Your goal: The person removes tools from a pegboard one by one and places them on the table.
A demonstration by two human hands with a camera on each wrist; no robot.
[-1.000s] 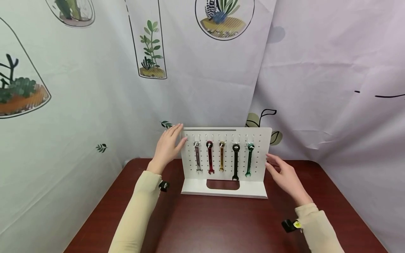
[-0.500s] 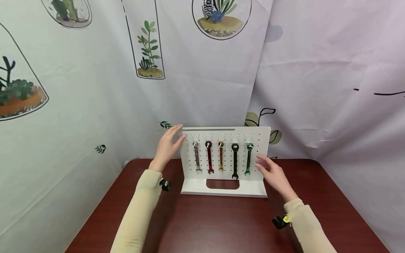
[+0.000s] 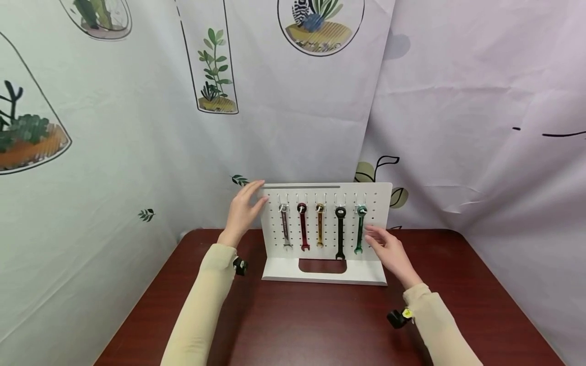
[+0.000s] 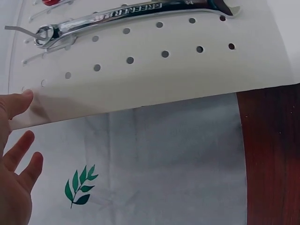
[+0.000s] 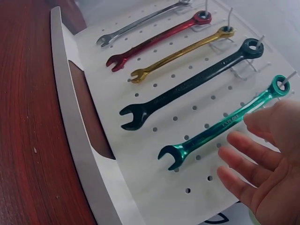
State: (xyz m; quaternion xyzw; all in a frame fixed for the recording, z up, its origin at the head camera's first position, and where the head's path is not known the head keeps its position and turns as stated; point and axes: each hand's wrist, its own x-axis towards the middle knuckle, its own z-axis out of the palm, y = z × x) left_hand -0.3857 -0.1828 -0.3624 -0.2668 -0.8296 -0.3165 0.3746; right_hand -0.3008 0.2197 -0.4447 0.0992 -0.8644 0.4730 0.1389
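The person's right hand [image 3: 389,251] is at the right side of a white perforated pegboard [image 3: 382,195], its fingers parted and slightly bent, with the tips just beside a glossy green metal combination wrench [image 5: 215,130]. Whether a fingertip touches that wrench cannot be told. The left hand [image 3: 241,211] is at the pegboard's upper left corner, fingers spread; its thumb [image 4: 18,104] lies across the front face while two other fingers show beyond the side edge. How firmly it presses, if at all, cannot be told.

The green wrench hangs by its ring end at the right of the pegboard's row, open end down. Next to it, leftward along the pegboard, hang a larger black metal wrench [image 5: 187,88], a slim gold-coloured one [image 5: 183,52], a shiny red one [image 5: 159,40] and, nearest the left hand, a polished silver one [image 4: 140,12]. Pale metal wire hooks hold them all.

At the pegboard's foot, a flat white base [image 3: 279,269] with a rounded rectangular cutout rests on a dark reddish-brown table [image 3: 293,320]. Cream sleeves [image 3: 201,300] and small black wrist devices [image 3: 240,266] are in front of the pegboard, to either side. Behind it hangs a pale cloth [image 3: 297,137] printed with potted plants and leaves.
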